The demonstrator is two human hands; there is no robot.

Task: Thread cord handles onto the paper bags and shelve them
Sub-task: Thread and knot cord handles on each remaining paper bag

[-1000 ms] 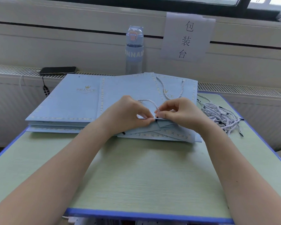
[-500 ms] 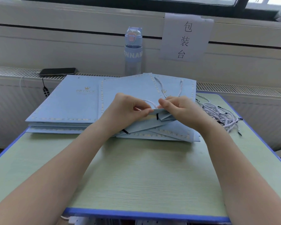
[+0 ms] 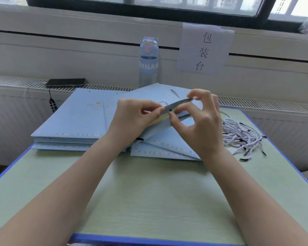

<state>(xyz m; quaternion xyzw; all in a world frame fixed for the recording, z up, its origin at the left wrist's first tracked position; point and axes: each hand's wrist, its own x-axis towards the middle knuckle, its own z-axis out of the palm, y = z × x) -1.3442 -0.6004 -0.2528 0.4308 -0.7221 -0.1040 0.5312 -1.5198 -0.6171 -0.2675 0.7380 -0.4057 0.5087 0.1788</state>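
Note:
A flat light-blue paper bag (image 3: 160,128) is tilted up off a small pile of bags at the table's middle. My left hand (image 3: 132,118) pinches its raised top edge from the left. My right hand (image 3: 199,125) holds the same edge from the right, thumb and forefinger at the cord's black tip (image 3: 170,110) by the hole. A white-and-blue twisted cord (image 3: 164,102) loops behind the edge. To the left lies a stack of flat blue bags (image 3: 69,121) with gold lettering. Loose cords (image 3: 242,135) lie in a heap at the right.
The green table (image 3: 149,192) has a blue rim. A water bottle (image 3: 148,61) stands behind the bags against the wall, beside a paper sign (image 3: 204,48). A black phone (image 3: 66,82) lies on the radiator ledge at the back left.
Both hands have lifted the bag's top edge higher off the pile, and my right hand's fingers have spread while pinching at the cord tip.

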